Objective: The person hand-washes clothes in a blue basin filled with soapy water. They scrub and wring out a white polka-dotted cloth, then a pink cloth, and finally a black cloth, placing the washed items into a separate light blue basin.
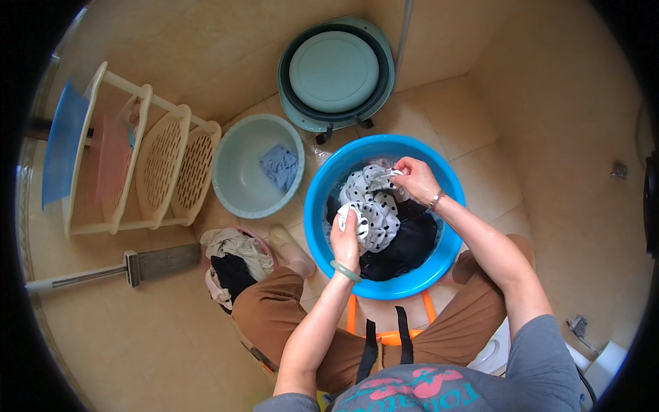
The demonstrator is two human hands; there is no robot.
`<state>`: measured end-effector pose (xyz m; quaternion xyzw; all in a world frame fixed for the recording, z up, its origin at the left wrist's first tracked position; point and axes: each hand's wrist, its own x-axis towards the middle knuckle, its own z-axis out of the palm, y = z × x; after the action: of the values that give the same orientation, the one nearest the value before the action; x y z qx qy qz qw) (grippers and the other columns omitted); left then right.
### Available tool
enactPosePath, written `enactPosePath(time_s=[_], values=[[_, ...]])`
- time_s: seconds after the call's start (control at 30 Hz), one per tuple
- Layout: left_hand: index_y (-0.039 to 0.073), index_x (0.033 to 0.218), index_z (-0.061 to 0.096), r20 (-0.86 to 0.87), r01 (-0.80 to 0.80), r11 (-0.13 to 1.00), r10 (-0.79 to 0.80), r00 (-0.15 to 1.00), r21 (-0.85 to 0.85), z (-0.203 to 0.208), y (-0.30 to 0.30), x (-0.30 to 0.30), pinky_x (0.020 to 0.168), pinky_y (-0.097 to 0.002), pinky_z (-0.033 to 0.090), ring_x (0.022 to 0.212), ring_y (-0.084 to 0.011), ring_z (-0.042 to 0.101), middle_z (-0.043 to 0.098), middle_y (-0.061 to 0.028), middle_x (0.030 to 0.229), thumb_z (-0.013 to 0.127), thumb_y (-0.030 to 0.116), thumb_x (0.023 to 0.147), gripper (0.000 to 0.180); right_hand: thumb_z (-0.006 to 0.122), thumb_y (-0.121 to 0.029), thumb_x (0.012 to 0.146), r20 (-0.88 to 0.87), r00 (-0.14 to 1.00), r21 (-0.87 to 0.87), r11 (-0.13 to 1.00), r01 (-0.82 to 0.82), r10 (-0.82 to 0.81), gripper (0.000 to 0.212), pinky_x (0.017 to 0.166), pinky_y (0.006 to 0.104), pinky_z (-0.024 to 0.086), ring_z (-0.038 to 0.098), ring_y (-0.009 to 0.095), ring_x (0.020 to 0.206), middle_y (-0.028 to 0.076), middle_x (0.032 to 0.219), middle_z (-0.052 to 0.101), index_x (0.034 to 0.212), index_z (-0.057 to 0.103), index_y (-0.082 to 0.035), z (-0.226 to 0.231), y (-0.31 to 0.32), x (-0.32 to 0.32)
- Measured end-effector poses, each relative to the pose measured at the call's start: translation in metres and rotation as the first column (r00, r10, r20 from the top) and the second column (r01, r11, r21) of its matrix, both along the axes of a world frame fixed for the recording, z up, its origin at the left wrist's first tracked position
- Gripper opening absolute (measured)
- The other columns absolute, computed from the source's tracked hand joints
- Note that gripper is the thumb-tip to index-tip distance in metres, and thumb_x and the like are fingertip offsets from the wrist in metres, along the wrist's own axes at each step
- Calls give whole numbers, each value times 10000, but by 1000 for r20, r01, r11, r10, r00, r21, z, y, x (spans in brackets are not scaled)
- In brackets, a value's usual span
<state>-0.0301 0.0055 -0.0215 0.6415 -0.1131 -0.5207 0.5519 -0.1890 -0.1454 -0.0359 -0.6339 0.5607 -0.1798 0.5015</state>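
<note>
A white cloth with black polka dots [374,206] is bunched up over a blue basin [316,233] in front of me. My left hand [346,237] is closed round one fold of it at the basin's left side. With its fingertips, my right hand [417,182] pinches another part of the cloth near the far right. Beneath the cloth, dark fabric [405,250] lies in the basin, with some suds at the far left edge. What kind of garment the dotted cloth is, I cannot tell.
Left of the blue basin stands a pale green basin [230,172] holding a light blue cloth [280,167]. A folded tub [333,72] leans on the far wall. Clothes [240,257] fill a pink container by my left knee. A tiered cream rack [165,161] and a flat mop [165,264] are further left.
</note>
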Motion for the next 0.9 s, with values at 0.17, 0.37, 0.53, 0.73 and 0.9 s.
enactPosePath(time_s=[0.17,0.37,0.53,0.73,0.9], values=[[6,1137,623,-7,-37,979,36,999,-203,30,-7,6,809,-250,449,900,-92,574,649,-19,1024,588,302,956,348,697,-97,832,456,865,192,972,137,-211,115,656,219,474,570,71,712,-29,781,621,898,647,-17,123,35,-11],[51,1260,538,-300,127,956,-207,931,-266,56,-14,10,899,-316,475,1038,-147,595,612,-50,1180,514,362,984,416,643,-127,880,399,904,-121,986,-118,157,192,745,270,488,604,141,866,73,948,640,1035,690,-23,107,69,4],[46,1252,524,-168,386,905,-415,894,-181,46,-3,7,884,-293,473,1020,-132,595,624,-48,1126,675,163,885,414,618,-97,819,433,858,5,951,-309,277,474,851,320,500,635,222,996,138,1112,647,1278,533,-11,73,88,11],[23,1227,562,14,354,923,-357,934,-149,35,-3,7,812,-252,487,925,-106,614,652,-27,1050,641,49,869,367,609,-48,816,566,824,316,925,-213,-4,394,831,276,496,628,116,937,94,1016,696,1196,511,-4,61,84,2],[-27,1211,569,82,144,978,-133,988,-153,27,-4,8,766,-223,472,877,-75,584,649,-28,1039,561,27,876,339,592,-37,868,410,912,250,964,-96,-15,248,782,251,495,632,99,876,69,969,696,1113,553,-15,51,85,0]])
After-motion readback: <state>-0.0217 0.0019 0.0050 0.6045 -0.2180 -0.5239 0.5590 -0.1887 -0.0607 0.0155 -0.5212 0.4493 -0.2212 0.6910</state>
